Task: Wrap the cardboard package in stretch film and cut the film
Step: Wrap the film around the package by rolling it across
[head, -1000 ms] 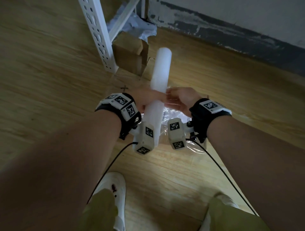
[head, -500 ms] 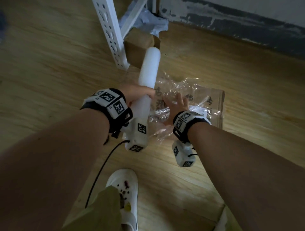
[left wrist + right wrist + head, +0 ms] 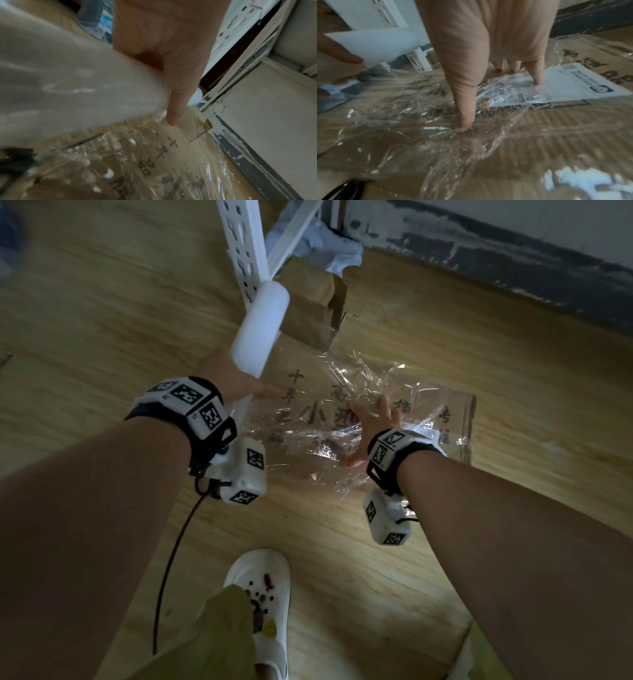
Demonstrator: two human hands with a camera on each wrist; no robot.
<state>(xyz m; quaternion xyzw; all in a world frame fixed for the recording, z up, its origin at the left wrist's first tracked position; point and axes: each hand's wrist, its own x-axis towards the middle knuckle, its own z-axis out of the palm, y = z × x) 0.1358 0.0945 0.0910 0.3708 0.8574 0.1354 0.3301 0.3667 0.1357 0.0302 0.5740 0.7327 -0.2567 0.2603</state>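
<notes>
While the right hand [image 3: 371, 428] presses flat, fingers spread and straight, on a crumpled sheet of stretch film [image 3: 346, 419], the cardboard package [image 3: 459, 419] lies flat on the wooden floor [image 3: 102, 320], just near a white slotted rack post [image 3: 245, 244]; the left hand [image 3: 236, 378] curls round the white film roll [image 3: 260, 326] at the package's left edge, roll tilted up and away; film runs from roll to pinned sheet; my read: wrapping has barely begun, only part of the top face is covered, far right end bare; turns round the package and the cut are left. Writing: large dark Chinese characters on the cardboard, "十年" and "小" legible; a white shipping label [image 3: 565, 86] under the fingers [image 3: 537, 73], print too small to read; "200" beside it.
</notes>
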